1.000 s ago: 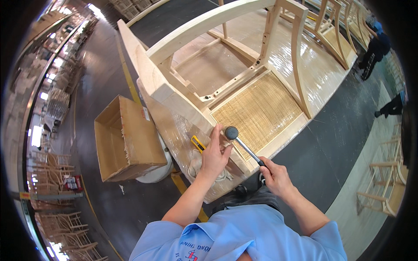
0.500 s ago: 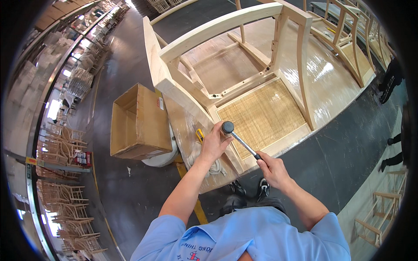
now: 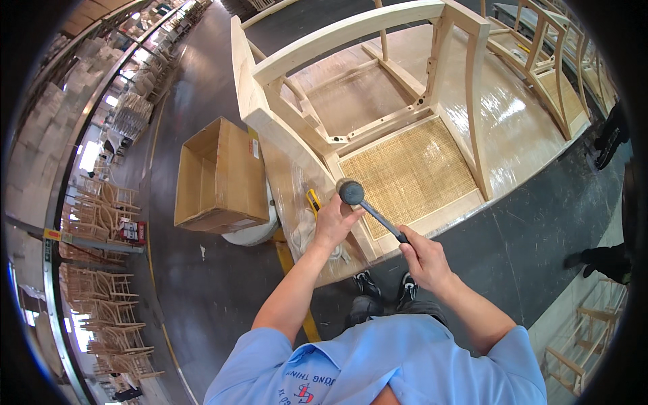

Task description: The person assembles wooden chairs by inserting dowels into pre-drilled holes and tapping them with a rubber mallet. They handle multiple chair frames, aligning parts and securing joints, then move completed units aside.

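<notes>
My right hand (image 3: 426, 262) is closed around the handle of a black-headed mallet (image 3: 352, 193). The mallet's head is over the near left corner of a pale wooden chair frame (image 3: 412, 128), which lies on its side on a wrapped table. Just beside the head, my left hand (image 3: 333, 221) has its fingers and thumb curled in at the frame's edge. The mallet head partly hides what those fingers pinch. Woven cane fills the seat panel (image 3: 410, 177) to the right of the hands. A yellow utility knife (image 3: 312, 200) and a pale cloth (image 3: 303, 233) lie left of my left hand.
An open cardboard box (image 3: 223, 177) stands left of the table on a round white support (image 3: 256, 231). More chair frames (image 3: 540, 64) are at the far right of the table (image 3: 507, 158). Another person's dark-clothed leg (image 3: 607, 262) shows at right. Stacked chairs (image 3: 108, 290) line the left side.
The scene has shifted slightly in view. The mallet's head looks a little larger and tilted differently, and its handle is blurred. Both hands keep nearly the same places.
</notes>
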A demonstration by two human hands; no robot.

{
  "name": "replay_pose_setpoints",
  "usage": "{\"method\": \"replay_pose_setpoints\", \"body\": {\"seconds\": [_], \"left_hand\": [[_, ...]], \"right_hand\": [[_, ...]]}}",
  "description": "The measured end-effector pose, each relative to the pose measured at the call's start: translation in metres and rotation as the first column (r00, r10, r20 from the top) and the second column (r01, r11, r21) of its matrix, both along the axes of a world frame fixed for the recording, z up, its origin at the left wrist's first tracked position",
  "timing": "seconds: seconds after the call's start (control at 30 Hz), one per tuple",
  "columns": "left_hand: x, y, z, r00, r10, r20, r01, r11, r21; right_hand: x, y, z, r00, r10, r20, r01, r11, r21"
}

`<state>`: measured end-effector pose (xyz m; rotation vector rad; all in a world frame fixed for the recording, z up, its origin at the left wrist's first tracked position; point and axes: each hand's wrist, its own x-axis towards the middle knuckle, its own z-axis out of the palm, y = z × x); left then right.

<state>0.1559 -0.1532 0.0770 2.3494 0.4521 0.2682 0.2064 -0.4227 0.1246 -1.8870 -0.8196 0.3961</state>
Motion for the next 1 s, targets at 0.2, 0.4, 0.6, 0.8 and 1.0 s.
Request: {"method": "replay_pose_setpoints", "body": {"seconds": [0.2,0.4,0.6,0.8,1.0], "left_hand": [[-0.007,0.000,-0.011,0.994,0.051,0.101,-0.052,0.999,0.001],[-0.004,-0.007,-0.020,0.979,0.071,0.191,-0.026,0.974,-0.225],[-0.013,-0.018,-0.021,0.988,0.069,0.136,-0.046,0.986,-0.160],[-0.020,-0.027,-0.020,0.992,0.096,0.085,-0.076,0.974,-0.213],[-0.030,-0.021,-0.029,0.977,0.115,0.178,-0.113,0.993,-0.022]], "right_hand": [[-0.001,-0.001,0.000,0.999,0.028,-0.023,-0.029,0.999,-0.030],[0.001,-0.009,-0.006,0.999,0.008,-0.044,-0.014,0.990,-0.139],[-0.015,-0.018,-0.017,1.000,-0.009,-0.010,0.009,0.999,-0.049],[-0.024,-0.025,-0.018,0.999,-0.025,0.031,0.023,0.997,0.077],[-0.025,-0.024,0.000,1.000,0.013,-0.005,-0.013,0.999,0.038]]}}
